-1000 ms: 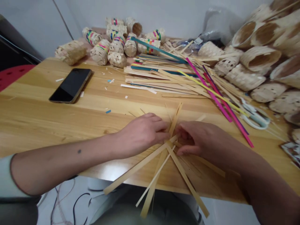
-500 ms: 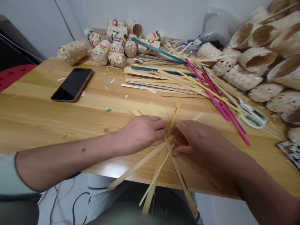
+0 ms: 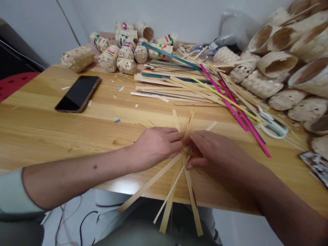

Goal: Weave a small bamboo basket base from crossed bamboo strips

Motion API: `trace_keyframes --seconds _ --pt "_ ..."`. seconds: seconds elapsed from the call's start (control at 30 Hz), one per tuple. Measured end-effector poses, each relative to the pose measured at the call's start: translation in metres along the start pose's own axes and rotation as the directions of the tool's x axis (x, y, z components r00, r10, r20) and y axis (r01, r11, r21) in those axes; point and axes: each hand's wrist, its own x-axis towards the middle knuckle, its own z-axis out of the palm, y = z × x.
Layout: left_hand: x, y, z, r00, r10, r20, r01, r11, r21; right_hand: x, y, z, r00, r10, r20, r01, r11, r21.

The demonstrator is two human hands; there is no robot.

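Note:
Pale bamboo strips (image 3: 190,191) cross one another in a star shape near the table's front edge, several of their ends hanging past it. My left hand (image 3: 160,145) is closed on the strips just left of the crossing, knuckles up, its fingertips partly hidden. From the right, my right hand (image 3: 207,148) pinches the strips at the crossing, thumb below and fingers above. The two hands are almost touching. Other strip ends poke out beyond the hands, toward the back of the table.
A phone (image 3: 78,94) lies at the left. Behind the hands is a pile of loose strips (image 3: 176,89), with magenta and yellow ones. Small woven baskets (image 3: 109,58) stand at the back, larger ones (image 3: 278,64) are stacked right, near white-handled scissors (image 3: 273,128).
The strip ends hanging over the front edge have shifted, the rightmost one swinging left. Another strip end now shows upright behind my left hand. Both hands keep their hold, almost unmoved.

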Motion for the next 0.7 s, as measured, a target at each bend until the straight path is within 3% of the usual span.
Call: trace_keyframes --seconds 0.37,0.7 --pt "0.0 0.001 -0.006 0.994 0.04 0.099 -0.056 0.986 0.157 -0.001 0.002 0.003 1.0 0.01 -0.013 -0.01 1.0 0.019" --pt "-0.001 -0.01 -0.014 0.982 0.19 0.017 -0.19 0.981 0.029 0.0 0.003 0.001 1.0 0.001 0.009 -0.001 1.0 0.023"
